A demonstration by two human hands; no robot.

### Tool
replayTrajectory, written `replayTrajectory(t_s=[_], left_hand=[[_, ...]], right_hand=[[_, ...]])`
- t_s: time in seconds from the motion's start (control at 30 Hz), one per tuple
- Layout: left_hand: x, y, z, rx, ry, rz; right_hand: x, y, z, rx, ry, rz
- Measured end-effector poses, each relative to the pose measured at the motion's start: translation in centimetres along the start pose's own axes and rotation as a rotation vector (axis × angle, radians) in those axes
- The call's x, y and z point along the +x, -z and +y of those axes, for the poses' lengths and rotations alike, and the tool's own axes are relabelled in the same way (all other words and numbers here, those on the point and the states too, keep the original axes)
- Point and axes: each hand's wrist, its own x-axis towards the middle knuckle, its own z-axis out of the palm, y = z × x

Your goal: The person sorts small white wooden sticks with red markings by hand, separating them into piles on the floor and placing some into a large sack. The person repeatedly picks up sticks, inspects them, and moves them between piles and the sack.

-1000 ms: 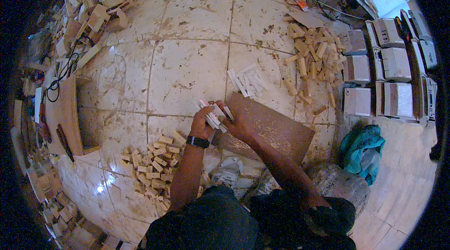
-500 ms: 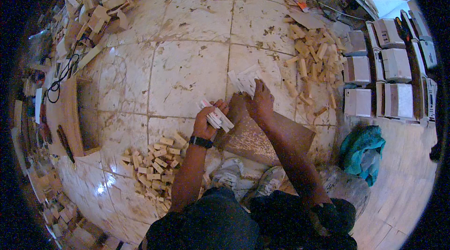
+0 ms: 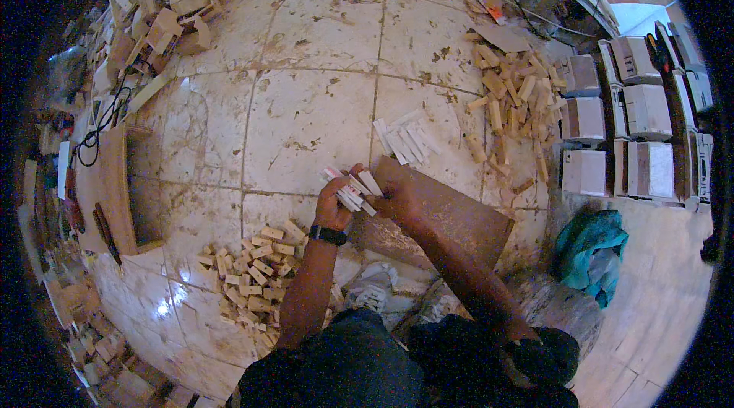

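**Head view: small white-faced strips gathered over a brown board**

Head view, looking down on a stained, pale tiled floor (image 3: 306, 110). Left hand (image 3: 334, 205), with a black wristwatch (image 3: 328, 235) at the wrist, closed around a fanned bundle of short white-faced wooden strips (image 3: 352, 192). Right hand (image 3: 395, 198) pressed up against the same bundle from the other side, fingers curled on its far end; whether gripping or only steadying, hard to tell. Both hands held just above the near edge of a flat brown rectangular board (image 3: 451, 213) lying on the floor.

Just beyond the board, a short row of similar white strips (image 3: 403, 140) laid side by side on the tile, apart from the hands. To the left of the left forearm, a loose heap of small pale wooden blocks (image 3: 248, 274). Farther right, a second scatter of longer tan wooden offcuts (image 3: 512, 98), and past it several grey-white boxes (image 3: 612, 117) in rows. A crumpled teal cloth (image 3: 592, 251) near the right knee. At top left, a larger pile of wood scraps (image 3: 164, 6).

As for progress, judged from the layout: one batch of strips already set down in a row, another batch in hand, and plenty of raw pieces lying in the heaps.
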Motion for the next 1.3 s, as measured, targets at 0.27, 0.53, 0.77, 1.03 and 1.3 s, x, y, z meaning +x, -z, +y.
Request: replayTrajectory(t_s=[0.27, 0.53, 0.77, 1.03, 1.3], left_hand=[[0.9, 1.3, -0.4, 0.093, 0.004, 0.042], [0.5, -0.4, 0.0, 0.15, -0.016, 0.121], [0.2, -0.8, 0.2, 0.128, 0.032, 0.095], [0.4, 0.0, 0.2, -0.07, -0.019, 0.105], [0.3, -1.1, -0.9, 0.075, 0.08, 0.014]], right_hand=[[0.3, 1.9, -1.6, 0.131, -0.032, -0.09], [2.3, 4.7, -4.4, -0.749, 0.42, 0.414], [-1.7, 1.7, -8.4, -0.783, 0.384, -0.213], [2.9, 4.3, -2.0, -0.723, 0.189, 0.284], [2.5, 5.2, -2.4, -0.685, 0.277, 0.474]])
